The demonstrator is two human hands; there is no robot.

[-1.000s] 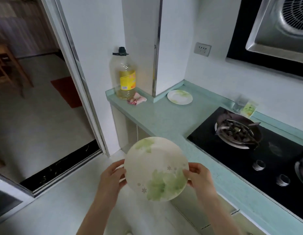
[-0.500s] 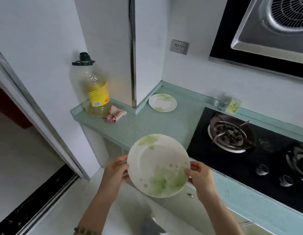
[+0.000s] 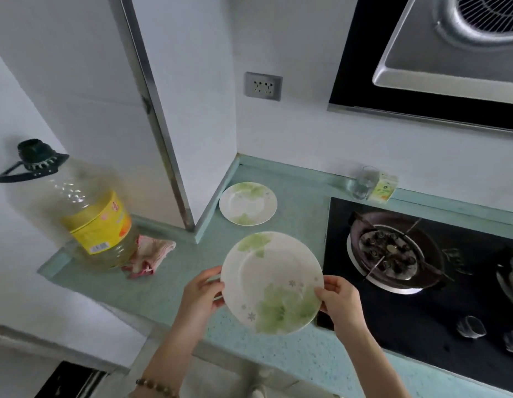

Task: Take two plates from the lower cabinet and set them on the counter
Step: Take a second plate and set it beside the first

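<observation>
Grip: my left hand (image 3: 202, 294) and right hand (image 3: 340, 303) pinch opposite rims of the floral plate (image 3: 271, 282), thumbs on top; the fingers beneath are hidden, probably curled | Position: plate off the surface, tilted toward me, over the front of the counter (image 3: 295, 214); bare counter lies ahead, gas hob (image 3: 407, 311) just to the right | Count: 2 plates, 1 held, 1 set plate (image 3: 248, 203) at the back corner; both hands equally near.

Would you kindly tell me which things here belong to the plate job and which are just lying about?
Job: held plate, left hand, right hand, plate by the wall, counter.
Lying about: oil bottle, pink cloth, glass, gas hob, wall socket.
</observation>
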